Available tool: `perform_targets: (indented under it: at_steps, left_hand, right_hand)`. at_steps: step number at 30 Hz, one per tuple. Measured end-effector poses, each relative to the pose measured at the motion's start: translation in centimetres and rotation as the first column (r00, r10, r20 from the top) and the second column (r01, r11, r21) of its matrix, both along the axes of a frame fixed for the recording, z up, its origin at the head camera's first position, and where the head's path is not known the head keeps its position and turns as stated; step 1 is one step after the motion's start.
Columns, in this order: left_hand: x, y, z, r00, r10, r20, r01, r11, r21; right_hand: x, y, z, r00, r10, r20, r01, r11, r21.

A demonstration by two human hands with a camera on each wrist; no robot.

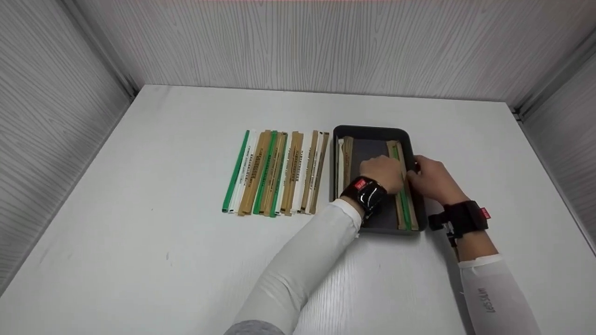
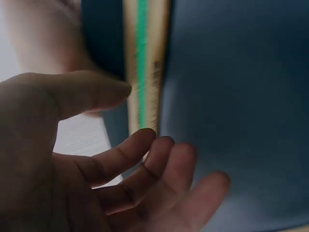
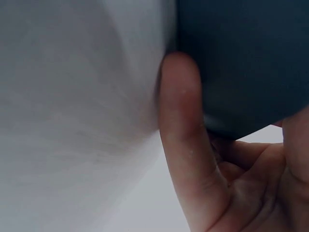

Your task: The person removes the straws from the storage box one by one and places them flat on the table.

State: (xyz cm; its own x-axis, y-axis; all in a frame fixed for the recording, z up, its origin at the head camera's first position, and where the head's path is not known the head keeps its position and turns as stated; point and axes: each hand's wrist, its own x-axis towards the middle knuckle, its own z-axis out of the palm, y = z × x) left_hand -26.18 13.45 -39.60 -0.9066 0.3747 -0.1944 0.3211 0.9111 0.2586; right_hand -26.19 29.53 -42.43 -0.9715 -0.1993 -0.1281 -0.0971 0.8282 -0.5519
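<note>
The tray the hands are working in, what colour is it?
The tray is dark grey, almost charcoal, plain with no pattern. The head view shows it best.

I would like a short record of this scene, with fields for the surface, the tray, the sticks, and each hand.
surface: white table between grey walls
tray: dark tray, right of centre on the table
sticks in tray: a green and tan group along the right side; pale ones along the left side
sticks on table: row of green, white and tan sticks, left of the tray
left hand: over the tray, fingers relaxed beside the green and tan group
right hand: at the tray's right rim, a finger against its outer wall
</note>
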Motion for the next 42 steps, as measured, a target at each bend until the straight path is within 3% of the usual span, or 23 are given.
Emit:
perform_targets:
  at_steps: [5,8,13,28,32,35,42]
  left_hand:
    - [-0.1,0.7,-0.8,1.0,0.018,-0.015,-0.019,0.999,-0.047]
    - [0.0,0.8,-0.9,0.999,0.016,-0.037,-0.018,0.998,-0.059]
    - [0.1,0.5,-0.8,1.0,0.01,-0.018,-0.011,0.998,-0.057]
    - [-0.7,-2.5,-1.3,0.998,0.041,0.041,-0.045,0.994,0.1]
    - [-0.6,-3.1,-0.3,0.999,0.043,0.019,-0.045,0.99,0.135]
    - [-0.4,-3.8,1.2,0.999,0.054,0.005,-0.054,0.977,0.207]
    - [0.5,-8.0,5.4,0.995,0.104,0.013,-0.101,0.918,0.385]
  right_hand:
    - [0.0,0.0,0.2,1.0,-0.001,0.009,0.001,1.0,-0.007]
    - [0.0,0.0,0.3,1.0,-0.007,0.007,0.007,1.0,-0.009]
    - [0.1,-0.1,0.1,1.0,0.003,-0.014,-0.003,1.0,0.0]
    - [0.0,-0.1,0.2,1.0,-0.006,0.029,0.006,1.0,-0.003]
    - [0.0,-0.1,0.3,0.999,-0.008,0.033,0.009,1.0,-0.009]
    - [0.0,-0.1,0.3,1.0,-0.006,0.026,0.007,1.0,-0.012]
    - [0.0,0.0,0.2,1.0,-0.002,0.019,0.002,1.0,-0.001]
